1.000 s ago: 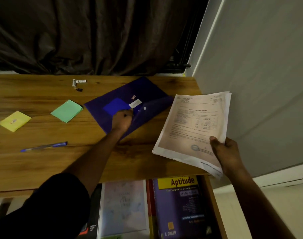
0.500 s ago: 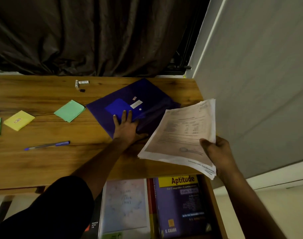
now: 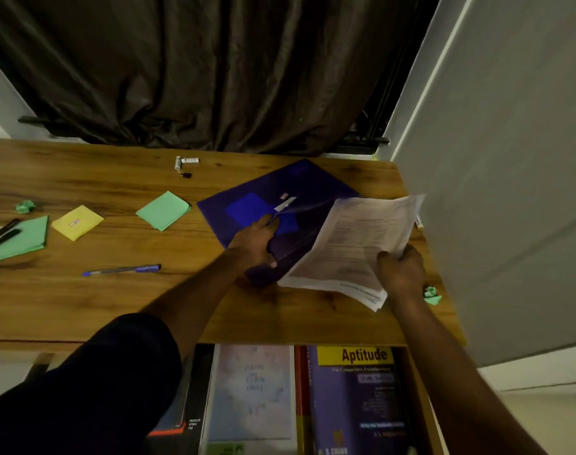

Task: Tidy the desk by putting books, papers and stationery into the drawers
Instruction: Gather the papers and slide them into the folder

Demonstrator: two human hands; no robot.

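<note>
Wooden tabletop [image 3: 83,307] w/ dark curtain [image 3: 198,70] behind its far edge and a grey wall panel [image 3: 503,192] along its right edge. Dim room light. Below the near edge an open drawer [image 3: 424,405] holds books: a pale-covered one [image 3: 252,392] left of a purple "Aptitude" book [image 3: 359,399], plus a dark spiral pad [image 3: 191,405] at the drawer's left.

On the tabletop, left to right: green paper [image 3: 21,239] w/ dark markers [image 3: 4,231] lying on it at the left edge, crumpled green scrap [image 3: 26,206] just beyond it, yellow note pad [image 3: 77,222], green note pad [image 3: 163,210], blue pen [image 3: 122,270] nearer the near edge. Small white tube and eraser-like bits [image 3: 185,161] near the far edge.

Purple folder [image 3: 263,201] lies at an angle toward the right far corner. Left hand [image 3: 255,243] is clamped on the folder's near edge, thumb on top, fingers under, lifting the flap. Right hand [image 3: 400,269] is closed round the near right corner of a sheaf of printed papers [image 3: 355,247], held tilted, its left edge at the folder's opening; can't tell if it's in yet. Another crumpled green scrap [image 3: 432,295] sits at the right edge, just beside the right wrist.
</note>
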